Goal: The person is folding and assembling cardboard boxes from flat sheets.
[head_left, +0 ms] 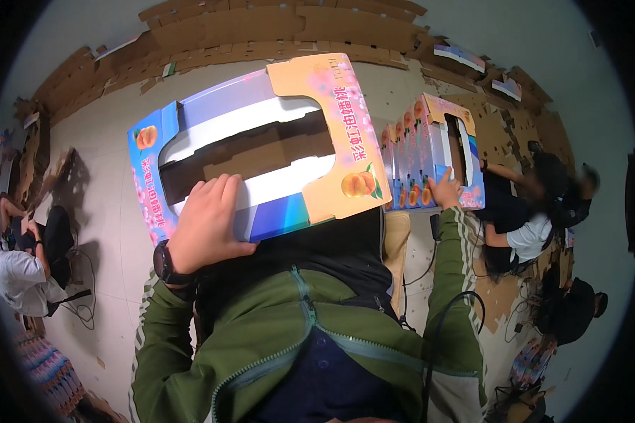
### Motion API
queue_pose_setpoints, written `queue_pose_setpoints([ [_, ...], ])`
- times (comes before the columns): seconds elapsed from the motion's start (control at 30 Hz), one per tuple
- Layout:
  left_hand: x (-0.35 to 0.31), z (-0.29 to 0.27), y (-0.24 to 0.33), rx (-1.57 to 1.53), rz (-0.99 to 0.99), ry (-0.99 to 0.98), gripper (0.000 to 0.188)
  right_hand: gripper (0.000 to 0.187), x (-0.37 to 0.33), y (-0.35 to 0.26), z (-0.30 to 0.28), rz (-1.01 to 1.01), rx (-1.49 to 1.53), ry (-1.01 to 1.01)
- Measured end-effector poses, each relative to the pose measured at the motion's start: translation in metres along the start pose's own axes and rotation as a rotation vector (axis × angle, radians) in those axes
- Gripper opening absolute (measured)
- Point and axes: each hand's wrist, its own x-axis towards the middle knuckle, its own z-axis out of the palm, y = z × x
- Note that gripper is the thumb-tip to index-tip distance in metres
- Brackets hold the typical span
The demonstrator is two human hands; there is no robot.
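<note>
A colourful cardboard fruit box with a large cut-out window lies over my lap, its printed peaches and blossoms facing up. Through the window its brown inside shows, with no contents visible. My left hand grips the near edge of this box, the fingers over the window's rim and the thumb against the side wall. Off to the right stands a close row of matching fruit boxes. My right hand is closed on the near edge of the row's end box; its fingertips are partly hidden.
Brown cardboard sheets line the far wall. A seated person works at the left, and other people sit close on the right. A black cable runs along my right sleeve. Stacked printed cartons stand at the lower left.
</note>
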Motion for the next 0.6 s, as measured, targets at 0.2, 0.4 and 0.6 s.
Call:
queue_pose_setpoints([
  [0.2,0.000,0.002,-0.003,-0.018,0.005,0.006,0.090,0.093,0.006,0.017,0.000,-0.061,-0.019,0.053],
  [0.4,0.003,0.002,-0.006,-0.027,0.060,0.025,0.088,0.092,0.005,0.013,-0.009,-0.049,-0.035,0.034],
  [0.6,0.006,-0.002,-0.012,-0.005,0.142,0.002,0.089,0.084,-0.027,-0.003,-0.017,-0.026,0.098,0.299],
])
